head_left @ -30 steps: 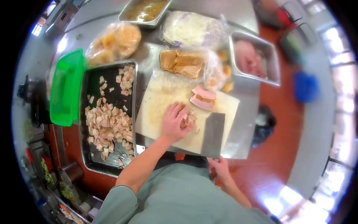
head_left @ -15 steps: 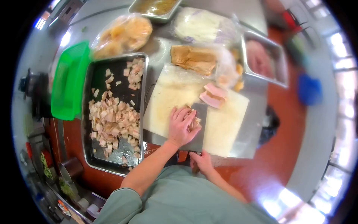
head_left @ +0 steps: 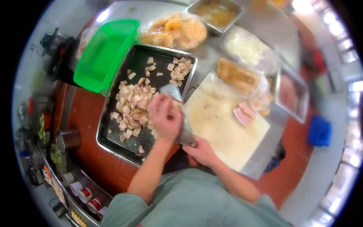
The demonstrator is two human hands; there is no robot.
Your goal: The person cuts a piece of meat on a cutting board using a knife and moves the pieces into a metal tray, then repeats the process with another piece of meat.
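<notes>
My right hand (head_left: 201, 152) grips the handle of a wide-bladed knife (head_left: 186, 130), whose blade reaches over the right rim of a dark metal tray (head_left: 124, 150). Against the blade, my left hand (head_left: 165, 118) is curled and blurred; what its fingers hold is hidden. Diced pale meat (head_left: 132, 99) is heaped in the tray, with a smaller cluster in its far right corner. To the right, a pink-and-white meat slab (head_left: 244, 113) lies on the white cutting board (head_left: 223, 130). A brown slab (head_left: 237, 76) rests at the board's far edge.
A green plastic basket (head_left: 107, 56) stands left of the tray. Beyond are a bag of yellowish food (head_left: 174, 31), a metal pan (head_left: 235, 16) and a wrapped pale bundle (head_left: 247, 49). A metal container (head_left: 278, 89) with pink meat sits at the right.
My left hand and the knife have moved left from the cutting board to the tray's right side. The chopped pieces under my left hand have left the board. The view has turned and shifted.
</notes>
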